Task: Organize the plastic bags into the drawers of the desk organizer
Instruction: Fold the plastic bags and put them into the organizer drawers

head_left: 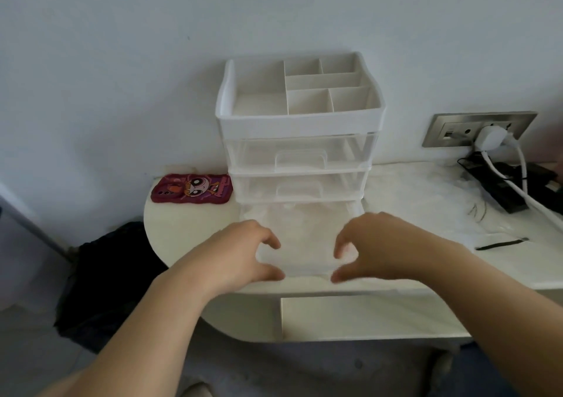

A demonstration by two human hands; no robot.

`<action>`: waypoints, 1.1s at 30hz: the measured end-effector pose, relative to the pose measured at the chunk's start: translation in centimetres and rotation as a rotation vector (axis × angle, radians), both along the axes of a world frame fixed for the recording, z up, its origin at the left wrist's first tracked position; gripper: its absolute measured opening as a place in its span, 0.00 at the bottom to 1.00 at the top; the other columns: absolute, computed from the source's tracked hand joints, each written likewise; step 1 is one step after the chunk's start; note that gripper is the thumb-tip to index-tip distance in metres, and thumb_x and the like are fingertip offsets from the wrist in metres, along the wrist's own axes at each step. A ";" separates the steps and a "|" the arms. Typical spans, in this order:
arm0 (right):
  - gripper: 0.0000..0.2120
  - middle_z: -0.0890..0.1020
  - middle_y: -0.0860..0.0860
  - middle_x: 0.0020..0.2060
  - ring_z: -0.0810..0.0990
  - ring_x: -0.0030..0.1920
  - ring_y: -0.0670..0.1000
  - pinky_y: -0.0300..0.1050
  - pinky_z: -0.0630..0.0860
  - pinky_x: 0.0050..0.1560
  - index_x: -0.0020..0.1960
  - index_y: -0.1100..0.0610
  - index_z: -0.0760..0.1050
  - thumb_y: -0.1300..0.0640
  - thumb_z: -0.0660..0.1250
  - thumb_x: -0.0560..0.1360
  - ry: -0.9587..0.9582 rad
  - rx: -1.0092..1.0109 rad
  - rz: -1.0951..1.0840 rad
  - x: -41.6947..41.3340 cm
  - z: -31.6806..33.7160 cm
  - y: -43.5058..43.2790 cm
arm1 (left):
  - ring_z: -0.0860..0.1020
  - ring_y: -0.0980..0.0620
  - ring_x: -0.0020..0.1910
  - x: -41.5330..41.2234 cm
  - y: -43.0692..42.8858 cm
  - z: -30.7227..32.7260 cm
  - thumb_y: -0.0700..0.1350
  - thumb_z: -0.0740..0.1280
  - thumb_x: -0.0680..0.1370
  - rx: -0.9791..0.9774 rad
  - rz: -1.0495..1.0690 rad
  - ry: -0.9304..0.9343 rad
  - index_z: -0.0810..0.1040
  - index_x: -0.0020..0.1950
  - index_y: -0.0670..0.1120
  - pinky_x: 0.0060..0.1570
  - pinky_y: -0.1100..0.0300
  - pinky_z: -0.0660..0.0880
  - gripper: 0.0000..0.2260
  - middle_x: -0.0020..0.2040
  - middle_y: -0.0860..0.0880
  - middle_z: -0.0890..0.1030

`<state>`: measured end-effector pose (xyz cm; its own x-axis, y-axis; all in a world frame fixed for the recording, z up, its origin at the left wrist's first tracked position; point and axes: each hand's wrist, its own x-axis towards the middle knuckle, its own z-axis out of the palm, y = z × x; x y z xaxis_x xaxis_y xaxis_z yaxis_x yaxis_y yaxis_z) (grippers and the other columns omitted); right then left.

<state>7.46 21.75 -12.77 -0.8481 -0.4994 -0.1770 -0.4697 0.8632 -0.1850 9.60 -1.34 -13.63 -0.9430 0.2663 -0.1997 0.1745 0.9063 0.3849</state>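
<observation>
Between the curled fingers sits the organizer's (300,122) pulled-out bottom drawer (300,229). The left hand (240,253) and right hand (377,244) each clasp its front edge, fingers above and thumb below. Bags (426,201) lie right of the right fingers, apart.

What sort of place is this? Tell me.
Probably a home desk: a white desk organizer, a wall socket with a charger plugged in, and a phone in a cartoon case.
</observation>
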 end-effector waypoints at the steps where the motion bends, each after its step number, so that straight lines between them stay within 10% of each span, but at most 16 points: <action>1: 0.24 0.78 0.39 0.51 0.73 0.47 0.42 0.40 0.65 0.57 0.56 0.46 0.77 0.34 0.69 0.66 0.001 0.076 0.015 0.5 -0.6 0.2 | 0.71 0.56 0.60 0.4 0.0 -0.3 0.58 0.72 0.70 -0.051 0.002 -0.018 0.74 0.62 0.59 0.60 0.59 0.69 0.21 0.62 0.60 0.71; 6: 0.22 0.78 0.43 0.54 0.74 0.57 0.46 0.48 0.52 0.73 0.61 0.49 0.75 0.39 0.68 0.71 0.082 0.141 0.048 1.3 -2.1 0.5 | 0.73 0.54 0.58 0.8 0.4 -2.0 0.55 0.67 0.75 -0.230 -0.055 0.117 0.75 0.60 0.56 0.70 0.54 0.55 0.14 0.58 0.57 0.74; 13: 0.22 0.78 0.40 0.56 0.74 0.57 0.43 0.46 0.58 0.71 0.57 0.43 0.76 0.32 0.62 0.69 0.284 -0.111 -0.056 1.4 -0.8 1.3 | 0.73 0.55 0.59 0.8 1.0 -2.4 0.56 0.64 0.77 -0.278 -0.083 0.199 0.74 0.60 0.55 0.72 0.50 0.48 0.13 0.57 0.57 0.74; 21: 0.16 0.79 0.44 0.57 0.71 0.65 0.45 0.55 0.37 0.73 0.63 0.47 0.74 0.43 0.61 0.77 0.129 0.179 0.045 1.8 -2.7 1.1 | 0.68 0.50 0.67 1.0 1.5 -2.7 0.58 0.59 0.79 -0.410 -0.070 0.115 0.68 0.69 0.54 0.71 0.40 0.40 0.20 0.66 0.53 0.73; 33: 0.11 0.76 0.41 0.47 0.71 0.53 0.46 0.39 0.62 0.52 0.52 0.46 0.76 0.44 0.70 0.71 0.411 -0.164 -0.160 -1.6 -2.7 1.3 | 0.73 0.55 0.52 -1.7 0.0 -2.5 0.51 0.60 0.80 -0.131 0.041 0.320 0.80 0.50 0.53 0.68 0.55 0.58 0.09 0.50 0.57 0.76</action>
